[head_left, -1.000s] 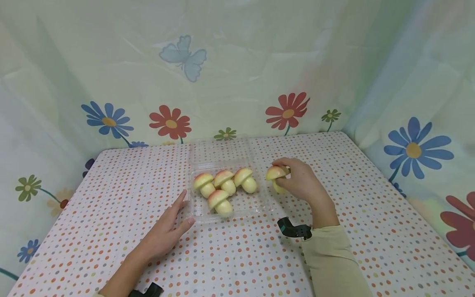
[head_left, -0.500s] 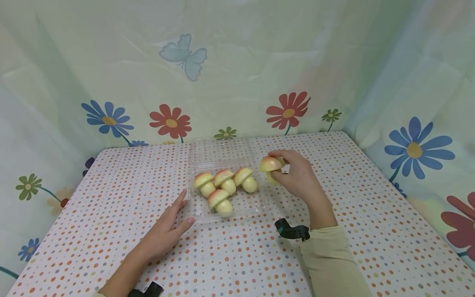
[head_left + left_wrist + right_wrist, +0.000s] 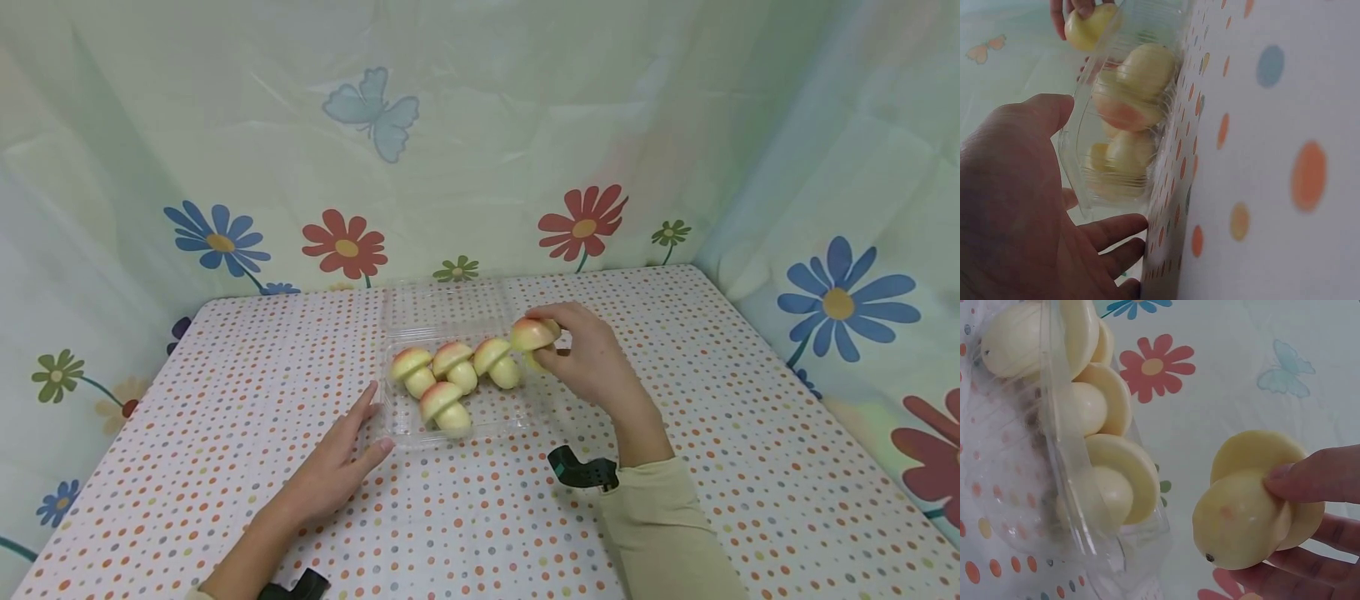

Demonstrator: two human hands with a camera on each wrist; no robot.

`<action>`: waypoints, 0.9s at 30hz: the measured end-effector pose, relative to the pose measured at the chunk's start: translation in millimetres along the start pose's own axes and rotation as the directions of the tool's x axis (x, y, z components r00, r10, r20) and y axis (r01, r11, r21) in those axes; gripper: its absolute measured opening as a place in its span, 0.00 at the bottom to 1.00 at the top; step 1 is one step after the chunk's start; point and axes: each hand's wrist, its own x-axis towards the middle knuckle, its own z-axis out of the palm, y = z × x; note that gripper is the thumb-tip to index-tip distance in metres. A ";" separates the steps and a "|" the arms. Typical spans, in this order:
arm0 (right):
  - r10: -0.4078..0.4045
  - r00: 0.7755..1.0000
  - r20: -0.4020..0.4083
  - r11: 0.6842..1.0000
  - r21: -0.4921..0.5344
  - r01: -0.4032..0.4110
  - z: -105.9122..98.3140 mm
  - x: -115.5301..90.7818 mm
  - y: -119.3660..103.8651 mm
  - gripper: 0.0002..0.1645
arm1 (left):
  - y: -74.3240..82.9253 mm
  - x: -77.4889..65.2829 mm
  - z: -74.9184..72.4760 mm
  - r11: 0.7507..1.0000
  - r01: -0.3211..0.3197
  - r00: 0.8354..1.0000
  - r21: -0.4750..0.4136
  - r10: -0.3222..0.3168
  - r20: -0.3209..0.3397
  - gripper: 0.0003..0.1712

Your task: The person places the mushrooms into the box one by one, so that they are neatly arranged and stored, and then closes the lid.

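My right hand (image 3: 588,358) pinches a toy mushroom (image 3: 534,335) by its cap, raised at the right end of a clear plastic clamshell box (image 3: 498,427). This mushroom has a yellow cap flushed red on top and a thick pale stem; in the right wrist view its stem (image 3: 1235,522) faces the camera beside the box. Several mushrooms like it lie inside the box, three in a back row and one mushroom (image 3: 446,410) in front. At the box's left front corner rests my left hand (image 3: 337,467), fingers extended, thumb (image 3: 1054,112) right at the rim.
The clear lid (image 3: 446,307) lies folded back behind the box. A white dotted cloth (image 3: 480,517) covers the table. Behind it hangs a pale curtain (image 3: 480,167) printed with flowers and a butterfly, and more curtain closes off both sides.
My right hand has lifted the mushroom a little and carried it left to the box's right edge. My left hand and the mushrooms in the box have stayed put.
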 end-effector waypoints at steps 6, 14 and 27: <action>-0.038 0.998 0.044 0.999 0.021 0.037 6.8 0.4 -5.8 0.28 | 0.1 -0.6 0.0 1.000 0.006 1.000 -0.005 -0.006 0.006 0.47; -0.085 0.991 0.103 0.996 0.013 0.084 17.8 -0.9 -14.3 0.28 | 0.9 0.6 -0.1 1.000 0.005 1.000 0.001 -0.005 0.008 0.47; -0.096 0.973 0.210 0.993 -0.051 0.109 35.2 -0.3 -21.8 0.27 | 0.4 0.5 -0.5 1.000 -0.001 1.000 0.004 0.001 0.002 0.47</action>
